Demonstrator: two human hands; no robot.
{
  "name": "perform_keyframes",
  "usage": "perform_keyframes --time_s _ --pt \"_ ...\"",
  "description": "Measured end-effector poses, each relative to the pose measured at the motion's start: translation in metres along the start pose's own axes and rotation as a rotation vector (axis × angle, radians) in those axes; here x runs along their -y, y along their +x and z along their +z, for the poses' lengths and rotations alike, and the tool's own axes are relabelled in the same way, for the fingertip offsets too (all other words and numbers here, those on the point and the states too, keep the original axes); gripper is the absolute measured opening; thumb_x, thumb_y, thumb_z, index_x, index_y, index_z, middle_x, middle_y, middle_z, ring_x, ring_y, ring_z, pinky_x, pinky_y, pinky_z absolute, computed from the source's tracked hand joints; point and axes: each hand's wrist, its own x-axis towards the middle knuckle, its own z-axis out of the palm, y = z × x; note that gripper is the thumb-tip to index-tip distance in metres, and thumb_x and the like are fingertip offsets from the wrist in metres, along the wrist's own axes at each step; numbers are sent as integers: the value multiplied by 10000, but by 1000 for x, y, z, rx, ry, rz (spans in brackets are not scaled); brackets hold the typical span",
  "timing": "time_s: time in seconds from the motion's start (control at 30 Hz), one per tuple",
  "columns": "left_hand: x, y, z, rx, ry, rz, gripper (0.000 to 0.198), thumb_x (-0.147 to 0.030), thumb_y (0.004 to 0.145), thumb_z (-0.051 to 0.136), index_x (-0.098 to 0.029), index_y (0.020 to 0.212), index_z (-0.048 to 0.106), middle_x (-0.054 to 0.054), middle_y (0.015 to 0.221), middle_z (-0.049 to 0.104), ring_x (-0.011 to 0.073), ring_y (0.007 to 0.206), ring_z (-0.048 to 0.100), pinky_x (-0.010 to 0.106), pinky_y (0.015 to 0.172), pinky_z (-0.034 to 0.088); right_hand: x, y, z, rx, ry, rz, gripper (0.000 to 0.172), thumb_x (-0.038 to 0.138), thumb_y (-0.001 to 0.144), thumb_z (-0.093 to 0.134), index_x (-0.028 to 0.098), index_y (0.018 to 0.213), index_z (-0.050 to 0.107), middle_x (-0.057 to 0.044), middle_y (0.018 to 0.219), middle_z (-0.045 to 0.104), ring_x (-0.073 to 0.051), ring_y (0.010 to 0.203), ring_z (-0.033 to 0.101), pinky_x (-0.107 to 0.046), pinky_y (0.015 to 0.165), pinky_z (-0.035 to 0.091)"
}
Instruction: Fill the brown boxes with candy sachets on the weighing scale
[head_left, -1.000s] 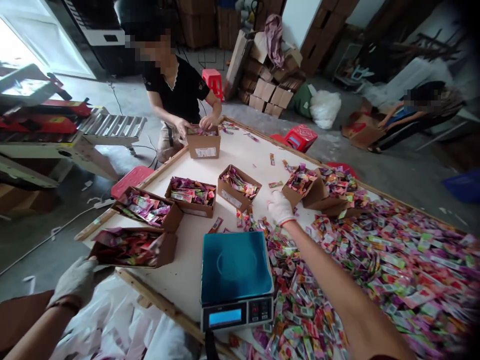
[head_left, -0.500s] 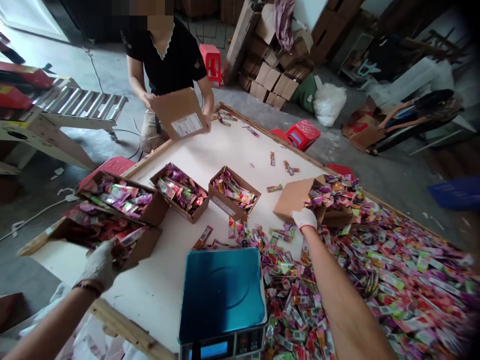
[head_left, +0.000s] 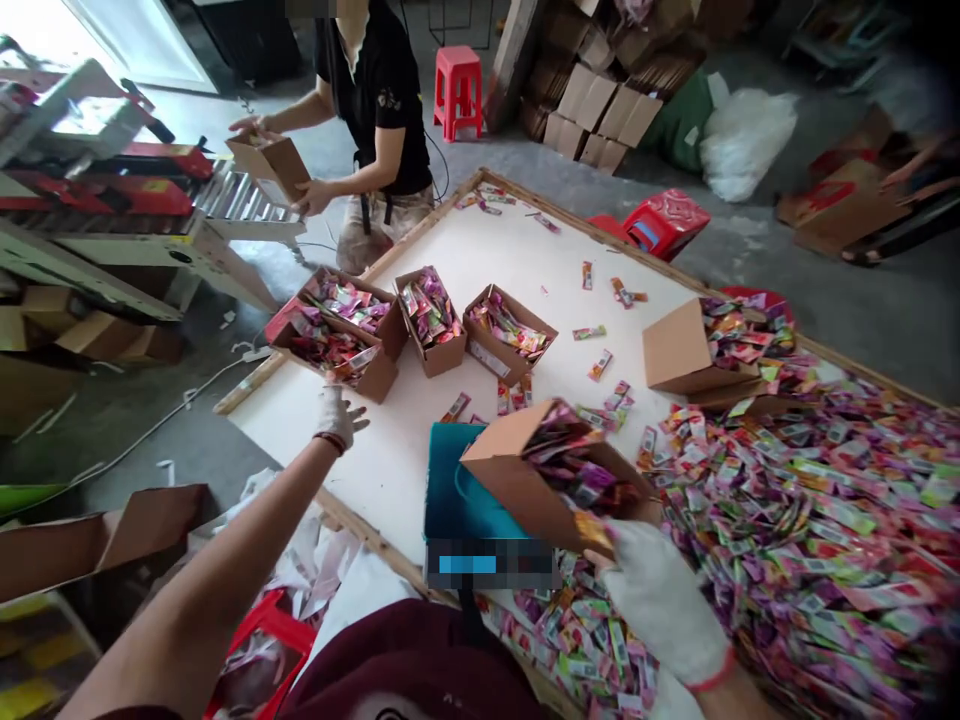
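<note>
My left hand (head_left: 339, 415), in a white glove, is open with fingers spread, just in front of a cardboard box (head_left: 375, 378) full of candy-like packets. My right hand (head_left: 664, 590), gloved too, grips the near edge of another cardboard box (head_left: 502, 455), its fingers partly hidden. That box is tilted, its opening facing right, with colourful packets (head_left: 581, 465) inside. It is over the blue-topped scale (head_left: 442, 480) and covers much of the plate; whether it rests there I cannot tell. An orange packet (head_left: 592, 530) shows at my right fingertips.
Two more filled boxes (head_left: 442, 355) (head_left: 491, 360) stand mid-table. A box on its side (head_left: 679, 345) lies by a large heap of packets (head_left: 825, 520). Across the table, a co-worker (head_left: 375, 110) holds a box (head_left: 277, 165) by a roller conveyor (head_left: 240, 205). Wooden edging (head_left: 570, 245) borders the table.
My left hand has come off the packets in the left box and opened. My right hand has moved nearer, bringing a filled box over the scale. The co-worker has turned toward the conveyor with a box.
</note>
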Motion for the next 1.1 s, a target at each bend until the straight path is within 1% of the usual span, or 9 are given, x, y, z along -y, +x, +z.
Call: perform_keyframes --time_s 0.13,0.27,0.37,0.5,0.63,0.77,0.9,0.97,1.1 --pt "49 -42 13 114 228 67 452 -542 735 637 -181 1006 640 125 967 643 234 835 642 334 698 515 50 23 26 -5 -92 -155 262 106 804 553 158 986 734 -114 900 756 -252 817 704 -395 803 570" --pt "44 -31 59 240 414 218 224 -390 720 673 -191 821 663 68 747 634 227 787 626 322 699 480 61 24 9 26 -36 -229 277 108 831 547 176 1035 721 -101 984 762 -250 894 713 -391 859 576" --pt "22 1 109 341 616 334 229 -365 674 756 -182 769 658 87 772 661 256 849 631 339 748 460 49 -3 -18 12 -3 -156 345 201 903 531 247 1218 663 -76 1090 755 -258 995 713 -407 925 578" --pt "23 32 172 484 874 397 353 -344 533 887 -166 692 627 138 811 692 303 905 640 356 797 451 39 -65 -30 -35 -117 105 579 229 890 461 349 1456 485 -55 1116 756 -276 952 741 -415 757 625" --pt "42 48 191 567 1059 407 341 -298 558 886 -168 568 571 176 780 695 319 940 650 350 832 448 50 -110 -17 71 -139 267 629 253 900 419 357 1520 398 -65 1144 747 -309 999 739 -465 745 635" --pt "44 63 160 536 1170 404 261 -281 641 839 -161 641 607 141 742 684 280 938 649 315 829 448 64 -105 -15 123 -53 328 542 273 949 413 317 1489 439 -86 1256 707 -322 1166 678 -538 960 570" --pt "52 61 91 411 1193 405 138 -243 758 739 -159 769 629 132 772 672 274 941 636 320 829 441 74 -63 -25 88 71 369 496 277 973 458 299 1468 474 -101 1306 668 -276 1204 652 -447 1008 547" --pt "69 49 50 348 1178 405 62 -222 835 639 -164 822 623 127 790 661 264 926 629 318 806 436 82 -34 -28 82 131 287 576 306 963 528 277 1526 410 -121 1387 609 -271 1267 612 -415 1032 540" --pt "120 4 -25 280 1167 384 64 -170 850 548 -171 802 589 103 764 623 247 835 616 312 733 425 106 26 -18 155 110 132 930 405 818 773 233 1600 301 -172 1565 414 -351 1361 529 -460 1065 527"
